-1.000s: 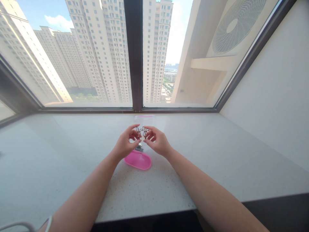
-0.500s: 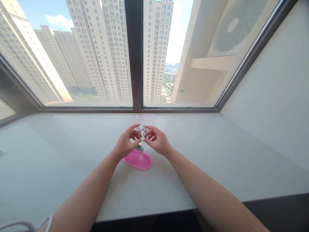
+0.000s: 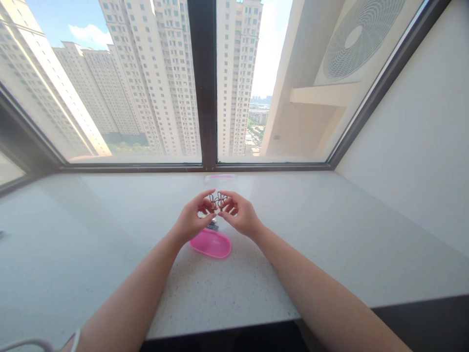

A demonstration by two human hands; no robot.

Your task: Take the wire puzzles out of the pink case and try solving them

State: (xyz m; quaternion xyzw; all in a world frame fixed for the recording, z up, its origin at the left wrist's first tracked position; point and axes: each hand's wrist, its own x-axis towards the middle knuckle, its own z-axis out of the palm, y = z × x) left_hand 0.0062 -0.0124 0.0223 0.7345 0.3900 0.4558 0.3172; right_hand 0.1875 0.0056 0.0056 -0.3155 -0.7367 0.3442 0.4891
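While left hand (image 3: 191,214) and right hand (image 3: 241,213) each pinch dark-brown openwork rabbit-eared piece (image 3: 221,203) (material unclear), far side of pink oval plastic-looking tray (image 3: 212,245), skinny loops could totally snag if bumped together; sloppy pinch might drop one.

2 dk looped pcs (image 3: 213,201) (image 3: 220,200), upright

Mid-frame, your left hand (image 3: 196,213) holds the left loop (image 3: 213,204), just beside the right loop (image 3: 221,203) in your right hand (image 3: 238,212). Below them, your tray (image 3: 211,245) lies on the counter (image 3: 311,239), with parts (image 3: 213,227) just behind it. Farther back, a case (image 3: 220,179) lies near the window (image 3: 207,88) across the top; the wall (image 3: 414,151) stands right.
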